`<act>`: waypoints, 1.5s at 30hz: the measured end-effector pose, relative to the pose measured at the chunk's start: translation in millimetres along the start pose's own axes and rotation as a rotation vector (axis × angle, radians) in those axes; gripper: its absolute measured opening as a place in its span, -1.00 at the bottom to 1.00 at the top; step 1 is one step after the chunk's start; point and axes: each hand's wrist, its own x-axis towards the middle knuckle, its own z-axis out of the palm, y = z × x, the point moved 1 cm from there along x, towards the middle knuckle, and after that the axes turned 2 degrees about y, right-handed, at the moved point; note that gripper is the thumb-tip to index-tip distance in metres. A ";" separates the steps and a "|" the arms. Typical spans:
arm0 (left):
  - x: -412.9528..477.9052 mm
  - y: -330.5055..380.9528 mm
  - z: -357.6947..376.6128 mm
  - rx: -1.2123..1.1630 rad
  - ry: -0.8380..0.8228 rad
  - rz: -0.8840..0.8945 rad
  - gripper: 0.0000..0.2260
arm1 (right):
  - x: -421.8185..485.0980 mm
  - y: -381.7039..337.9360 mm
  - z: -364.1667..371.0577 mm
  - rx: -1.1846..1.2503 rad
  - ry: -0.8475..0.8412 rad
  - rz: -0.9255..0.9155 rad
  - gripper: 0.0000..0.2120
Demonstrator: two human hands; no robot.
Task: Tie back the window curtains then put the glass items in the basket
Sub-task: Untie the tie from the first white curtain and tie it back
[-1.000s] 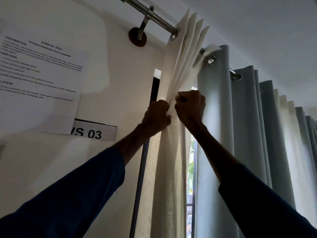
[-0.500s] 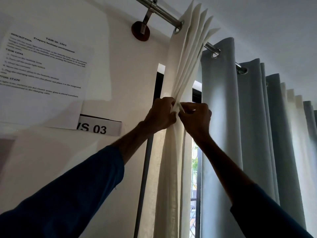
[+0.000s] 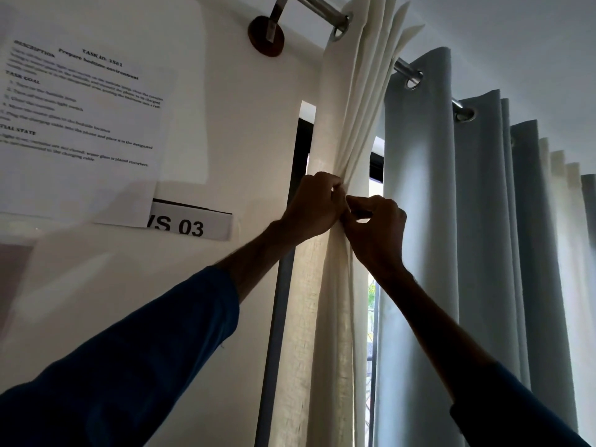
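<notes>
- Head view: the cream curtain (image 3: 338, 301) hangs bunched at the left end of the rod (image 3: 322, 9), against the window's left edge, with its folds squeezed together high up.
- The left hand (image 3: 311, 209) has its fingers curled round that bunch. The right hand (image 3: 375, 229) meets it from the other side, thumb and finger pinching a bit of cloth or a thin tie; I cannot tell which.
- As I judge it, if the left hand slackens before anything is fastened, the folds will likely fan out.
- So small a pinch could slip, and tugging downward may strain the ring on the rod.
- The grey curtain (image 3: 419, 221) just beside hangs loose, not tied. No glass items or basket are in sight.
- The paper sheet (image 3: 80, 124) on the wall reads "TASK ID: 3561", "Prepare bedtime environment", with headings "DESCRIPTION", "TASK GOAL" and "…TIAL STATE". The smaller lines are blurred.
- The sign (image 3: 193, 224) below it reads "VS 03", its first letter partly covered. I see no brand names.
</notes>
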 end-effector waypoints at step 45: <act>-25.7 0.0 -12.2 0.170 -0.266 -0.145 -0.66 | -19.5 79.9 7.3 0.447 -0.401 0.758 -0.40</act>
